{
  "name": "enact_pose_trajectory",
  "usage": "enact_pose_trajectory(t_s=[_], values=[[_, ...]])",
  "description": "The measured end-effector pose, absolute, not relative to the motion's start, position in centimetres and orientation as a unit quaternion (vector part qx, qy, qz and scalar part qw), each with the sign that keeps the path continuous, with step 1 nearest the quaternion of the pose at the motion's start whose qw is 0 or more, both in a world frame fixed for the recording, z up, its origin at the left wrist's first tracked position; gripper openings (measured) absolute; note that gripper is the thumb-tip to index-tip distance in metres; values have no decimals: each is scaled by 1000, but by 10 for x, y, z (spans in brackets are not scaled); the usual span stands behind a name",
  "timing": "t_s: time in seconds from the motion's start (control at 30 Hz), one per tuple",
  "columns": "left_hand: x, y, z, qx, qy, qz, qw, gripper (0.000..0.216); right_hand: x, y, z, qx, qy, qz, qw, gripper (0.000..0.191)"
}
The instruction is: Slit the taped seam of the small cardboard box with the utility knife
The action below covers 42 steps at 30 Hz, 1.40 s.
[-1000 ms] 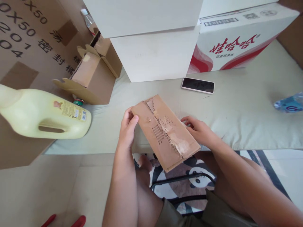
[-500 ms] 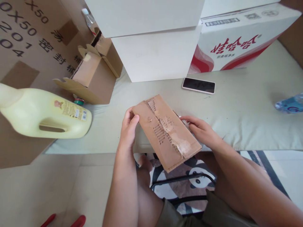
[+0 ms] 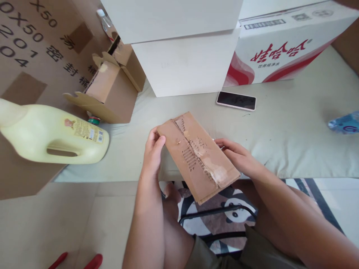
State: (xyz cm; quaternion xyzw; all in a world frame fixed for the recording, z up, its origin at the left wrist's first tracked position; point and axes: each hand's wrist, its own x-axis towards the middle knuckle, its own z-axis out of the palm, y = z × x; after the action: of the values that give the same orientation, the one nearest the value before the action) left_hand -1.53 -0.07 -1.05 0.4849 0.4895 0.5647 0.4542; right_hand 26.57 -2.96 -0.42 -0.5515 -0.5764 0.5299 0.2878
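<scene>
A flattened brown cardboard box [image 3: 196, 157] with torn tape and exposed corrugation down its middle is held above the edge of a pale green cushion [image 3: 294, 142]. My left hand [image 3: 152, 153] grips its near-left end, thumb on top and fingers wrapped behind. At the box's right edge, my right hand [image 3: 238, 156] has its fingers curled against the cardboard. The box tilts, its lower corner pointing toward my knees.
A pale yellow jug [image 3: 56, 136] lies on its side at left, beside a small open cardboard box [image 3: 112, 89]. Behind stand a white box [image 3: 185, 63] and a red-and-white carton [image 3: 280, 48]. A phone [image 3: 236, 101] lies on the cushion; a blue wrapper [image 3: 346, 125] sits at the right edge.
Almost nothing has moved. My right hand's fingers have shifted slightly along the box's right edge, and the view has drifted a little.
</scene>
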Motion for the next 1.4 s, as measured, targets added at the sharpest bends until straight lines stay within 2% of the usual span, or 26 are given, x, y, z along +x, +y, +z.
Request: enact_pose_trajectory(t_s=[0.47,0.73,1.03,1.4], values=[[-14,2,-12,462,485,578,466,50,261,-32,5,-504,-475,640,331,34],[-14,1,-11,466,484,575,467,48,260,-32,5,-504,-487,617,358,33],[-12,1,-9,446,490,580,474,52,262,-32,-6,-500,-415,622,437,26],[-13,2,-11,457,500,573,462,47,262,-34,11,-442,-349,645,516,33]])
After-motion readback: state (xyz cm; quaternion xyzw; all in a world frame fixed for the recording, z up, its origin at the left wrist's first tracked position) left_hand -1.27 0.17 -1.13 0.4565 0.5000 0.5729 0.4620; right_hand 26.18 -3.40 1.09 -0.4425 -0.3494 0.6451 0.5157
